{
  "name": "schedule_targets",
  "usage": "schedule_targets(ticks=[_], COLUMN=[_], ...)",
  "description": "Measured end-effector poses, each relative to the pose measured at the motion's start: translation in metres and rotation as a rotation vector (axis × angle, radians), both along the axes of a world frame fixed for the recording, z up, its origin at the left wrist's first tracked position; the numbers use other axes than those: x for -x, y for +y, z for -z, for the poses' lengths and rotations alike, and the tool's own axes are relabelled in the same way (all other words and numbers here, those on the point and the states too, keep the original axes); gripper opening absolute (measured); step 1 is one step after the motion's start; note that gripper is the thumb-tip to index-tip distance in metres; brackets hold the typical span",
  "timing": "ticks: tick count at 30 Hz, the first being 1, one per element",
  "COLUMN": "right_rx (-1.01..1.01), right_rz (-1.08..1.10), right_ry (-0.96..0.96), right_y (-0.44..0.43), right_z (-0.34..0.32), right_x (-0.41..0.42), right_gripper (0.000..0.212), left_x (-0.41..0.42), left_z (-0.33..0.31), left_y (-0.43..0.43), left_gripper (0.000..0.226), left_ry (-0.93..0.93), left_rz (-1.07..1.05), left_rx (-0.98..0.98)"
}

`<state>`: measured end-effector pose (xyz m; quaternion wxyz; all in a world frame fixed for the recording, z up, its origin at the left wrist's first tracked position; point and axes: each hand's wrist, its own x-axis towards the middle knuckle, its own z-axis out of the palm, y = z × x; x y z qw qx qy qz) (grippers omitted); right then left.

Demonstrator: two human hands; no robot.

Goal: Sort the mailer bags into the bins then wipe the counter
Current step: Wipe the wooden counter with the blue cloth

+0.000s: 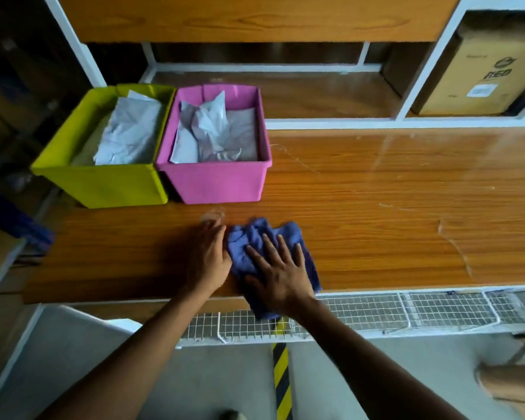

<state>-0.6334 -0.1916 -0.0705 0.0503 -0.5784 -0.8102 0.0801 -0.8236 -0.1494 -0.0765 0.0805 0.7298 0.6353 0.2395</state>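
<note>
A crumpled blue cloth [255, 237] lies on the wooden counter [376, 207] near its front edge, one corner hanging over. My right hand [281, 272] presses flat on the cloth with fingers spread. My left hand [208, 256] rests on the counter against the cloth's left edge, fingers together. At the back left stand a yellow-green bin [103, 186] and a pink bin [219, 183], side by side, each holding grey mailer bags [128, 131] [206, 131].
A white-framed shelf [285, 95] runs behind the counter, with a cardboard box [479, 74] at the right. A white wire rack [406, 310] sits below the counter's front edge. Yellow-black floor tape [282, 377] runs underneath. Scratches mark the counter's right part.
</note>
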Motion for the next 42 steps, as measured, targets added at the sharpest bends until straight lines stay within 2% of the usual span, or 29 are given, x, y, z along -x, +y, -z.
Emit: schedule_targets(ticks=[1, 3, 6, 8, 9, 11, 13, 14, 15, 17, 19, 20, 24, 30, 34, 42], right_rx=[-0.015, -0.02, 0.018, 0.07, 0.084, 0.056, 0.053, 0.038, 0.017, 0.001, 0.054, 0.065, 0.04, 0.021, 0.058, 0.084], right_rz=[-0.072, 0.033, 0.541, 0.748, 0.728, 0.468, 0.211, 0.171, 0.194, 0.376, 0.554, 0.571, 0.323, 0.122, 0.105, 0.085], right_ry=[0.002, -0.015, 0.034, 0.074, 0.066, 0.014, -0.028, -0.03, -0.025, -0.024, 0.003, -0.003, -0.063, -0.041, -0.035, -0.03], right_y=[0.007, 0.027, 0.059, 0.071, 0.07, 0.059, 0.041, 0.037, 0.038, 0.043, 0.055, 0.062, 0.089, 0.158, 0.215, 0.33], right_z=[-0.001, 0.0, -0.001, -0.005, -0.007, -0.006, -0.005, -0.004, -0.003, -0.003, -0.004, -0.004, -0.006, -0.005, -0.008, -0.007], right_x=[-0.01, -0.044, -0.072, -0.041, -0.019, 0.019, 0.024, 0.012, -0.005, -0.041, -0.063, -0.065, -0.064, -0.063, -0.059, -0.048], right_gripper=[0.066, 0.07, 0.07, 0.069, 0.069, 0.07, 0.075, 0.075, 0.075, 0.072, 0.068, 0.068, 0.076, 0.069, 0.067, 0.068], left_x=[0.008, 0.029, 0.051, 0.05, 0.046, 0.035, 0.021, 0.014, 0.005, -0.013, -0.03, -0.037, -0.064, -0.077, -0.076, -0.083], left_z=[0.0, 0.003, 0.006, 0.005, 0.006, 0.005, 0.005, 0.004, 0.002, -0.001, -0.002, -0.002, -0.002, 0.0, 0.003, 0.006], left_y=[0.0, -0.003, -0.005, -0.005, -0.006, -0.006, -0.004, -0.001, 0.002, 0.008, 0.015, 0.019, 0.038, 0.049, 0.051, 0.047], left_gripper=[0.048, 0.043, 0.048, 0.05, 0.049, 0.044, 0.042, 0.042, 0.044, 0.048, 0.051, 0.05, 0.046, 0.055, 0.057, 0.053], left_ry=[-0.005, 0.033, 0.084, 0.092, 0.088, 0.068, 0.072, 0.072, 0.068, 0.064, 0.075, 0.072, 0.045, 0.143, 0.211, 0.217], left_rz=[0.016, 0.073, 0.086, 0.054, 0.057, 0.113, 0.159, 0.165, 0.17, 0.199, 0.229, 0.243, 0.242, -0.018, -0.085, -0.113], left_rx=[0.003, -0.008, -0.002, 0.002, -0.008, -0.043, -0.063, -0.047, -0.018, 0.028, 0.031, 0.033, -0.004, 0.0, 0.024, -0.074])
